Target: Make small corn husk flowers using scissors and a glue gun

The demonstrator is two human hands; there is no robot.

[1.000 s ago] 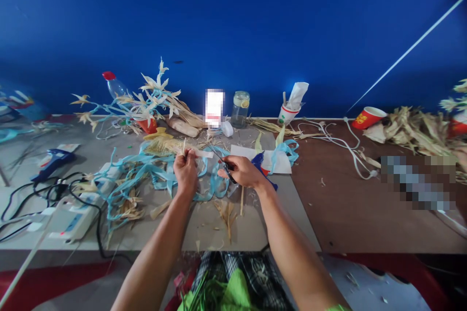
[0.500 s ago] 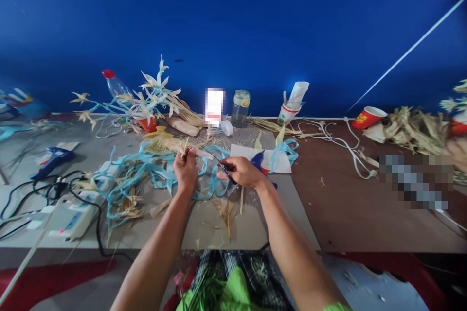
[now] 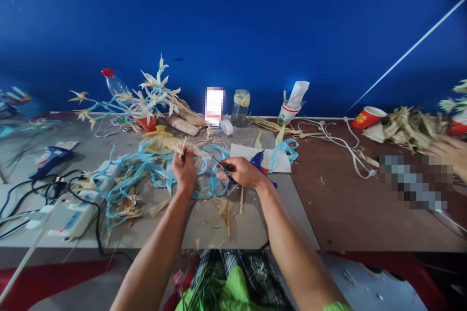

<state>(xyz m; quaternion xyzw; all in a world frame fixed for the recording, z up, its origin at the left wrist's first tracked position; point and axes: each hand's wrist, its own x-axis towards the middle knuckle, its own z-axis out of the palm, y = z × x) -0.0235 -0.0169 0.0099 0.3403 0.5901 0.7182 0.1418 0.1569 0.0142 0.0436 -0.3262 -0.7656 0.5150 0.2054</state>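
At the left, a blue plastic glue gun (image 3: pixel 54 160) lies near the cables. Behind, a branching spray of cream husk-like flowers on light-blue stems (image 3: pixel 157 81) stands at a red cup (image 3: pixel 146 124), its blooms looking already formed. A tangle of light-blue ribbon-like strips (image 3: pixel 144 163) lies loose in front. The left hand (image 3: pixel 184 167) pinches a flat, pale, thin strip (image 3: pixel 201 151) above the table, between the hands; it looks unshaped so far. The right hand (image 3: pixel 241 171) grips black-handled metal scissors (image 3: pixel 229 175), blades at the strip's free end; whether they are cutting, I cannot tell. Far right, a heap of dry, pale husks (image 3: pixel 410 129) appears unworked, beside another person's hand (image 3: pixel 450 151).
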